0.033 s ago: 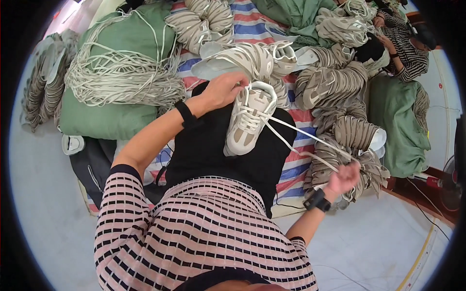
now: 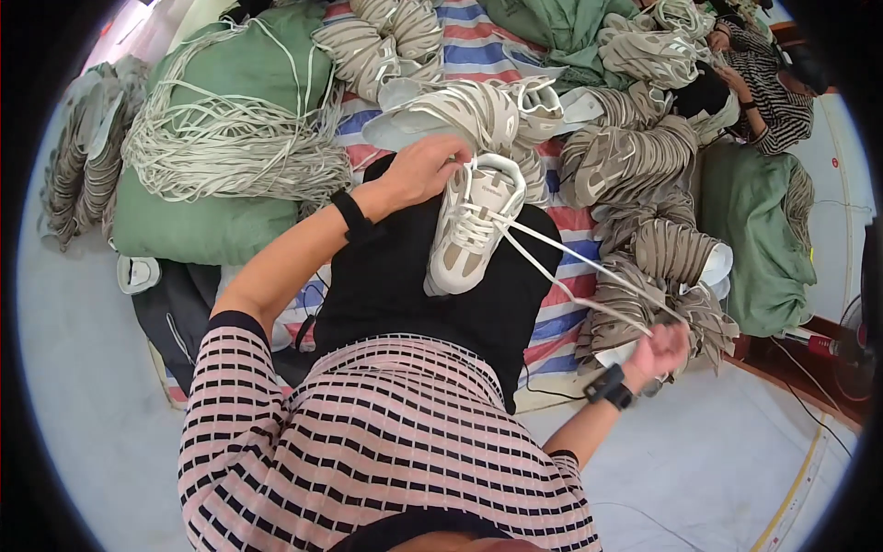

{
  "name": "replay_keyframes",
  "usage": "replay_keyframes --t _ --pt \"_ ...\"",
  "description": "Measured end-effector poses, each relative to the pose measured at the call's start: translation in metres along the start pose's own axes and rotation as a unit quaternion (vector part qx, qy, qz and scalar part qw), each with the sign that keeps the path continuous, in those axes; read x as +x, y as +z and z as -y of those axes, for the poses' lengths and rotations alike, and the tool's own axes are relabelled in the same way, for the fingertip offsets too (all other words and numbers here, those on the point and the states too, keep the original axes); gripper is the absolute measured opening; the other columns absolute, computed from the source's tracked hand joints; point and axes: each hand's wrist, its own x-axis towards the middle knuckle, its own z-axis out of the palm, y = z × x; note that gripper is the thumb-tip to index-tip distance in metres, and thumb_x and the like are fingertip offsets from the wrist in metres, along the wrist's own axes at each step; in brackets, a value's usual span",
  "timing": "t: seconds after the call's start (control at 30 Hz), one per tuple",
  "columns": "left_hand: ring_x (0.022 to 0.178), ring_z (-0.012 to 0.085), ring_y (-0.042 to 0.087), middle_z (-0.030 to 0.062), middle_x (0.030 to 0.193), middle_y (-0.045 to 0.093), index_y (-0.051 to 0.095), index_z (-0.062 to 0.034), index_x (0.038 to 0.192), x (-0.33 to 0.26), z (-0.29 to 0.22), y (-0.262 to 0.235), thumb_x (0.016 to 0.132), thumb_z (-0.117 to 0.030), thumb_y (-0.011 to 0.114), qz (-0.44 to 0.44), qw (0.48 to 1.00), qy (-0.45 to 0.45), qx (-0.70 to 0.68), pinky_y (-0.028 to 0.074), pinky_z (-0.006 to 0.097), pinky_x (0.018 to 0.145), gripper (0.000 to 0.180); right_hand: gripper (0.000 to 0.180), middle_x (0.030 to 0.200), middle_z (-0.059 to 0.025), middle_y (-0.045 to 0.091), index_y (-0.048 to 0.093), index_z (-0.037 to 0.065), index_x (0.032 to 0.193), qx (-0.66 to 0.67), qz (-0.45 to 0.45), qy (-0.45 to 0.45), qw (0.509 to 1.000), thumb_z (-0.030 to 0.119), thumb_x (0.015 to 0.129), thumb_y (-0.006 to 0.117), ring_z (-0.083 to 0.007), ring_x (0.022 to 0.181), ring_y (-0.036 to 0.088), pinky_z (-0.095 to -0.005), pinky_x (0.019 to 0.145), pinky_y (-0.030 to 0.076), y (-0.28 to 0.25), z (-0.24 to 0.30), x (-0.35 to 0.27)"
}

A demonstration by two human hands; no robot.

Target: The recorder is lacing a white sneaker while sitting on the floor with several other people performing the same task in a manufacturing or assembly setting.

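A beige and white sneaker upper (image 2: 463,258) rests on my black-clad lap, toe toward me, its white lace (image 2: 598,267) threaded in crossing rows over the tongue. My left hand (image 2: 425,172) pinches the sneaker upper's left edge beside the ankle opening; the fingertips are partly hidden. Out to the right, my right hand (image 2: 664,350) is closed around the lace, slightly blurred. Two strands stretch from the right side of the eyelets to that hand. One runs nearly straight, the other bends a little.
A large bundle of loose laces (image 2: 230,152) lies on a green sack (image 2: 202,225) at left. Nested stacks of shoe uppers (image 2: 635,161) cover the striped sheet (image 2: 561,327). Another person (image 2: 768,92) works at the far right. A fan (image 2: 854,354) stands at the right edge.
My right hand has moved a little to the right with the lace, and the strands reach farther out. My left hand and the sneaker upper have hardly moved.
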Motion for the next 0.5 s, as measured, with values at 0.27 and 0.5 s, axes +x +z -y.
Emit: replay_keyframes --t 0.27,0.5 --pt "0.096 0.0235 0.051 0.0028 0.093 0.058 0.057 -0.0081 0.089 0.010 -0.007 0.022 0.072 -0.002 0.059 -0.003 0.965 0.229 0.124 0.041 0.034 0.080 0.019 0.015 0.058 0.0060 0.023 0.061 0.020 0.092 0.031 -0.109 0.048 0.992 0.016 0.086 0.049 -0.0086 0.050 0.024 -0.0230 0.045 0.022 -0.167 0.080 0.046" --pt "0.096 0.0228 0.048 0.0029 0.083 0.052 0.056 -0.0088 0.075 0.000 -0.012 0.027 0.065 -0.013 0.065 0.085 0.940 0.248 0.217 0.035 0.037 0.089 0.014 0.014 0.071 0.0076 0.049 0.063 0.005 0.094 -0.508 0.211 0.030 0.835 0.015 0.090 0.055 -0.0028 0.059 0.044 -0.0202 0.049 0.035 0.050 -0.130 -0.030"
